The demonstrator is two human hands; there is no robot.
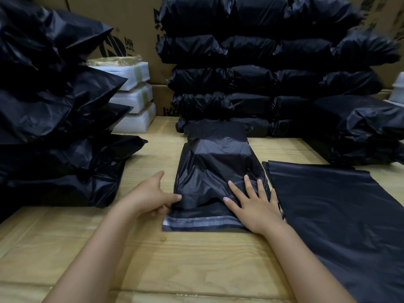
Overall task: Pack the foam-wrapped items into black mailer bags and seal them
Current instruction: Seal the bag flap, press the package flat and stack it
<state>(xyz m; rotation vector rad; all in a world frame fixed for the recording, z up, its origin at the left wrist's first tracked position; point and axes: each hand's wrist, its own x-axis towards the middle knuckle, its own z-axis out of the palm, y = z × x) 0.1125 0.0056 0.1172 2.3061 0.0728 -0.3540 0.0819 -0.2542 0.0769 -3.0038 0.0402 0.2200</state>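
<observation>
Head view. I see the filled black mailer bag (pixel 215 169) lying at the middle of the wooden counter (pixel 175 259), its mouth turned toward me and the pale adhesive strip (pixel 196 221) exposed along the near edge. The film bulges over a boxy shape inside.

The right hand (pixel 255 206) lies flat on the near right part of the bag. Its grip is apart, with fingers (pixel 248 184) straight and spread, pressing the film.

The left hand (pixel 150 195) sits at the bag's left edge. The thumb (pixel 175 197) touches the film, the forefinger points away, and the lower fingers curl beside the edge. I cannot tell whether this grip is clamped on the bag.

Just to the right of the bag lies a flat stack of empty mailer bags (pixel 338 215). Packed black bags stand in rows (pixel 262 73) behind the work, in a pile at the left (pixel 54 127) and in another at the right (pixel 360 127). White foam-wrapped items (pixel 133 99) are stacked at the back left, in front of cardboard boxes (pixel 122 25).
</observation>
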